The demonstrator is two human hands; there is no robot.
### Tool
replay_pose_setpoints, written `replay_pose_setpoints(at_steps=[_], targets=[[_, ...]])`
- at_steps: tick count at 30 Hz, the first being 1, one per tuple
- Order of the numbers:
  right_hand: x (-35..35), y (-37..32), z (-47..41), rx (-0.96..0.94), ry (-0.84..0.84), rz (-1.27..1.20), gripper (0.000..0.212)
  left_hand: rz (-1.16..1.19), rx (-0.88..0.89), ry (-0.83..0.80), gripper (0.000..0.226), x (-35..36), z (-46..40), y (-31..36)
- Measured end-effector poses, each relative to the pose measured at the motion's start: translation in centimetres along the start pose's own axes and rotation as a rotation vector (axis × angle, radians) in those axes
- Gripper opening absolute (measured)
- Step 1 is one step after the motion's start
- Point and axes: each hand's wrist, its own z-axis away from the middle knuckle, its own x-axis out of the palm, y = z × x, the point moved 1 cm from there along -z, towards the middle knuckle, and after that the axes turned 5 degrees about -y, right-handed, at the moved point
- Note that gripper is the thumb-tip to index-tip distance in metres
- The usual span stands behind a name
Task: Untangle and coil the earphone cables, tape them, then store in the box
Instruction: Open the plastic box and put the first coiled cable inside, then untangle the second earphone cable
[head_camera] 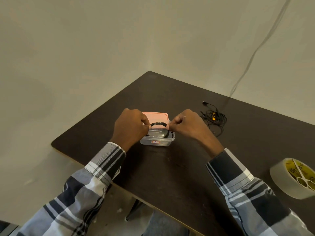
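A clear plastic box [157, 142] stands on the dark table [179, 167], with its pink lid [154, 117] lying just behind it. A coiled black earphone cable [159, 124] hangs over the open box. My left hand [129, 128] pinches the coil's left side. My right hand [186, 125] pinches its right side. The coil's lower part dips into the box. A second black earphone cable [214, 117], still tangled, with a yellow piece in it, lies on the table to the right of my right hand.
A roll of clear tape [293, 178] with white scissor handles [305, 182] resting in its core sits at the table's right edge. A thin cord [255, 51] runs down the wall behind the table. The table's left corner ends close to the box.
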Motion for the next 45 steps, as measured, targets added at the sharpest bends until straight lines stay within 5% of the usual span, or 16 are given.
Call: replay_pose_setpoints(at_steps=[8, 14, 21, 25, 30, 37, 45], targets=[[1.8, -0.5, -0.3, 0.04, 0.109, 0.169, 0.003, 0.028, -0.098, -0.075, 0.015, 0.2, 0.1, -0.5], [3.8, -0.9, -1.1, 0.022, 0.183, 0.263, 0.02, -0.042, -0.141, -0.046, 0.014, -0.3, 0.0, -0.5], [4.2, -1.6, -1.3, -0.061, 0.189, 0.077, 0.015, -0.063, -0.164, -0.033, 0.02, -1.2, -0.3, -1.2], [2.2, 0.2, 0.6, -0.105, 0.244, -0.041, 0.02, -0.015, -0.091, 0.062, 0.016, -1.8, 0.0, 0.2], [-1.8, 6.9, 4.1, 0.069, 0.409, -0.121, 0.017, 0.093, 0.166, 0.179, 0.012, -0.4, 0.3, 5.3], [-3.9, 14.9, 6.3, 0.276, 0.416, -0.069, 0.008, 0.18, 0.293, -0.059, 0.009, 7.6, -0.4, 11.4], [-2.7, 16.2, 4.6, 0.137, 0.321, 0.057, 0.04, 0.136, 0.295, -0.119, 0.023, 13.2, -1.4, 13.5]])
